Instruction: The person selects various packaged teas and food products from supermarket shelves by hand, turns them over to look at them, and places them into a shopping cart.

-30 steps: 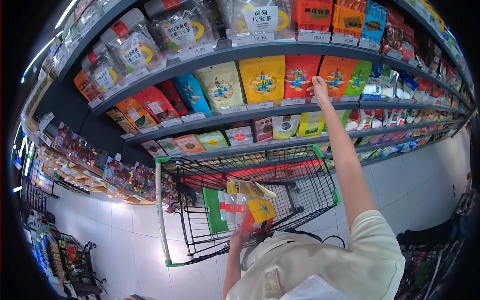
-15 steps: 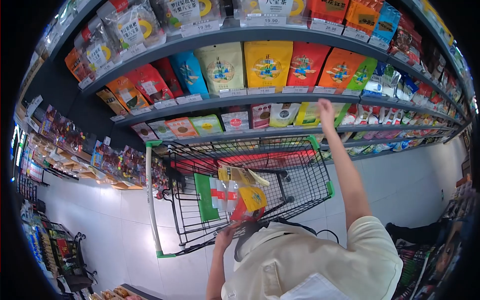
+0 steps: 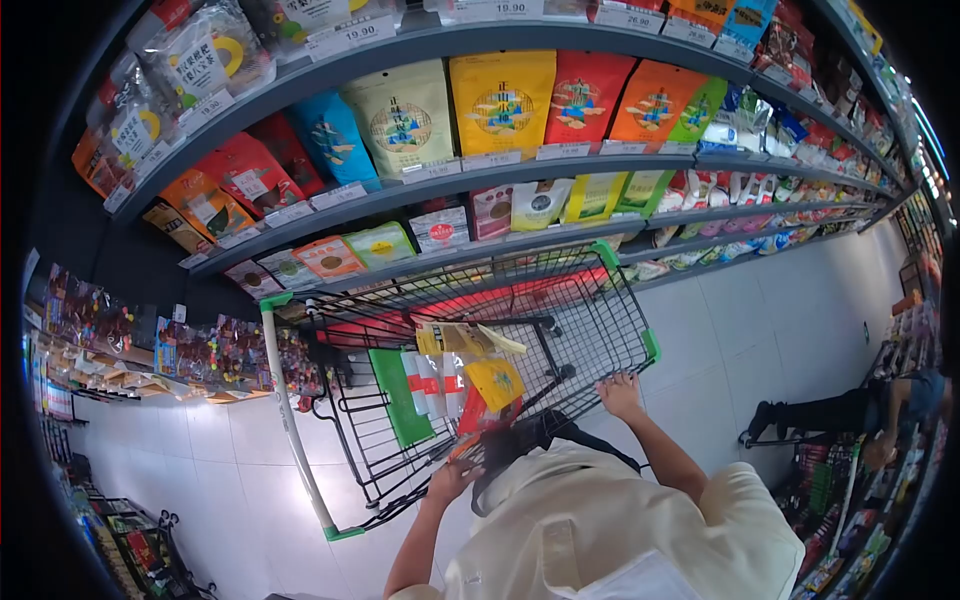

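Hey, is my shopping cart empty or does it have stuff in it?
Not empty: the shopping cart holds several packages, a yellow packet among them, though it is far from full.

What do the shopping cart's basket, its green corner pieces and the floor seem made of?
Basket: probably dark-coated metal wire, given its thin, regular grid. Green corner pieces: likely smooth moulded plastic, evenly coloured. Floor: pale, glossy tile, perhaps ceramic, by its joints and reflections.

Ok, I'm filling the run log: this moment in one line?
left hand: at near side of cart; right hand: likewise; yellow pouch: inside cart
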Motion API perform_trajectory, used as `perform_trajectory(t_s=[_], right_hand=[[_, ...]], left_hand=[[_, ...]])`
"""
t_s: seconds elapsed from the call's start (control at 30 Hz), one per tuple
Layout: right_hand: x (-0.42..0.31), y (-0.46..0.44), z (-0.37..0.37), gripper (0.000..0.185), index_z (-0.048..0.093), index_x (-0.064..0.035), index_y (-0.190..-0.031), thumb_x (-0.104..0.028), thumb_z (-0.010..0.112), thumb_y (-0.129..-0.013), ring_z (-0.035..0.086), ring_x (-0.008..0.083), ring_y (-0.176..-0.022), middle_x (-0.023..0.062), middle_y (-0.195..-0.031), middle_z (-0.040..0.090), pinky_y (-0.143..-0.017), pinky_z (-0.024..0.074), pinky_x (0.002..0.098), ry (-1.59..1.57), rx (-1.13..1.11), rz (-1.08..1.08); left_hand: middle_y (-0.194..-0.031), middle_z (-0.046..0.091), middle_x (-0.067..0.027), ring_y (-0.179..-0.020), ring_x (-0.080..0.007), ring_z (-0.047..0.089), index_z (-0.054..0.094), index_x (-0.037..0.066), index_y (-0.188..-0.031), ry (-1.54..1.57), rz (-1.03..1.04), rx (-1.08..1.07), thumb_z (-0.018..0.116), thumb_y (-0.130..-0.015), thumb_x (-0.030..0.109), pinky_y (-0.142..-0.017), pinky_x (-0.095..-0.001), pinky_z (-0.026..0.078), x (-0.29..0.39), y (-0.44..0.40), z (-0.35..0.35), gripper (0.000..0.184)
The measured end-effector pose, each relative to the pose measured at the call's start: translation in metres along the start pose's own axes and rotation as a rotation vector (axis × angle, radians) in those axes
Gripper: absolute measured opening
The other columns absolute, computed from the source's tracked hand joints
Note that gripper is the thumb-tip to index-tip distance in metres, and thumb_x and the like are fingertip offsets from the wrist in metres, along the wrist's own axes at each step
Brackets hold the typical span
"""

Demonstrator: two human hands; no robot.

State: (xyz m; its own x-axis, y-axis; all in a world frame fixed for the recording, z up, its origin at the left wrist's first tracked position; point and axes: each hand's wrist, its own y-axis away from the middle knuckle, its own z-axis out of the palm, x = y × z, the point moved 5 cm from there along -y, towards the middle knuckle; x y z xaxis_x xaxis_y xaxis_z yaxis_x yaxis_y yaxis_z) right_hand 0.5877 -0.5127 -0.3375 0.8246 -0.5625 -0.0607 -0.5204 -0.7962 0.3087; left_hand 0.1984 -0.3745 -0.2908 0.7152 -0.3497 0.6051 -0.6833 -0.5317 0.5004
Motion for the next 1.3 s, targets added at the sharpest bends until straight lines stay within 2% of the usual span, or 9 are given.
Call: perform_trajectory(t_s=[0.17,0.4,0.9,1.03,1.07,1.13,1.17,1.27,1.3], right_hand=[[0.001,0.006,-0.002,0.039,0.062,-0.0081,-0.096,-0.037,0.037,-0.087,0.039,0.0343,-0.115,0.0143,-0.118,0.049,-0.098,0.0211,0.055,-0.055,0.205,0.018],[0.018,-0.002,0.004,0.034,0.062,-0.0134,-0.097,-0.036,0.038,-0.086,0.036,0.028,-0.118,0.0109,-0.12,0.049,-0.1,0.0196,0.0531,-0.038,0.123,0.078],[0.093,0.002,-0.004,0.038,0.061,-0.0123,-0.099,-0.037,0.035,-0.087,0.041,0.0306,-0.115,0.0117,-0.116,0.051,-0.098,0.0198,0.0557,-0.037,0.092,-0.006],[0.12,-0.021,-0.018,0.034,0.059,-0.0087,-0.101,-0.034,0.051,-0.081,0.047,0.0317,-0.107,0.0137,-0.11,0.053,-0.09,0.0322,0.055,-0.249,0.131,-0.017],[0.135,-0.043,-0.027,0.034,0.058,-0.007,-0.102,-0.029,0.06,-0.076,0.051,0.0303,-0.102,0.0143,-0.107,0.055,-0.084,0.041,0.0466,-0.531,0.105,-0.034],[0.156,-0.084,-0.077,0.031,0.058,-0.0079,-0.103,-0.025,0.061,-0.076,0.056,0.0292,-0.094,0.0156,-0.105,0.056,-0.078,0.0449,0.0378,-0.779,0.088,0.066],[0.168,-0.115,-0.102,0.029,0.057,-0.0053,-0.102,-0.019,0.06,-0.077,0.058,0.0291,-0.087,0.0165,-0.098,0.059,-0.074,0.0457,0.0348,-0.774,0.393,-0.165],[0.183,-0.183,-0.222,0.02,0.057,-0.0018,-0.098,-0.013,0.055,-0.082,0.061,0.0225,-0.082,0.016,-0.087,0.061,-0.071,0.0461,0.0318,-0.981,0.677,-0.282],[0.183,-0.197,-0.263,0.018,0.057,0.0003,-0.097,-0.011,0.054,-0.083,0.057,0.0142,-0.081,0.0092,-0.087,0.061,-0.074,0.0445,0.027,-0.984,0.634,-0.193]], left_hand=[[-0.086,0.064,-0.0122,-0.081,-0.0305,0.061,0.064,0.012,-0.094,-0.059,0.039,-0.085,0.051,-0.081,0.049,-0.072,-0.0403,0.048,0.01,-0.004,-0.004,0.041],[-0.081,0.063,-0.0102,-0.076,-0.0295,0.061,0.061,0.011,-0.088,-0.146,0.12,-0.026,0.046,-0.081,0.053,-0.068,-0.0403,0.048,0.019,-0.01,0.008,0.046],[-0.08,0.064,-0.0095,-0.077,-0.0288,0.061,0.062,0.013,-0.091,-0.048,0.064,0.007,0.051,-0.08,0.049,-0.069,-0.0399,0.047,0.071,-0.032,0.048,0.04],[-0.078,0.064,-0.0106,-0.072,-0.0291,0.061,0.062,0.013,-0.092,-0.066,0.039,0.111,0.055,-0.078,0.049,-0.064,-0.039,0.048,0.078,-0.039,0.061,0.039],[-0.078,0.063,-0.0114,-0.07,-0.0286,0.062,0.063,0.012,-0.091,-0.085,0.041,0.135,0.057,-0.077,0.048,-0.062,-0.038,0.049,0.079,-0.041,0.065,0.039],[-0.079,0.063,-0.0113,-0.07,-0.028,0.062,0.063,0.012,-0.09,-0.048,0.049,0.177,0.058,-0.076,0.048,-0.062,-0.0376,0.049,0.096,-0.04,0.063,0.039],[-0.079,0.063,-0.0113,-0.07,-0.0276,0.062,0.063,0.012,-0.089,-0.027,0.052,0.201,0.058,-0.076,0.048,-0.062,-0.0374,0.049,0.104,-0.039,0.062,0.039],[-0.077,0.064,-0.0089,-0.069,-0.0254,0.062,0.065,0.011,-0.084,-0.096,-0.027,0.272,0.06,-0.075,0.045,-0.06,-0.0357,0.049,0.106,-0.041,0.07,0.035],[-0.077,0.064,-0.0085,-0.069,-0.025,0.062,0.065,0.011,-0.084,-0.114,-0.048,0.298,0.061,-0.075,0.044,-0.06,-0.0355,0.049,0.108,-0.04,0.072,0.035]])
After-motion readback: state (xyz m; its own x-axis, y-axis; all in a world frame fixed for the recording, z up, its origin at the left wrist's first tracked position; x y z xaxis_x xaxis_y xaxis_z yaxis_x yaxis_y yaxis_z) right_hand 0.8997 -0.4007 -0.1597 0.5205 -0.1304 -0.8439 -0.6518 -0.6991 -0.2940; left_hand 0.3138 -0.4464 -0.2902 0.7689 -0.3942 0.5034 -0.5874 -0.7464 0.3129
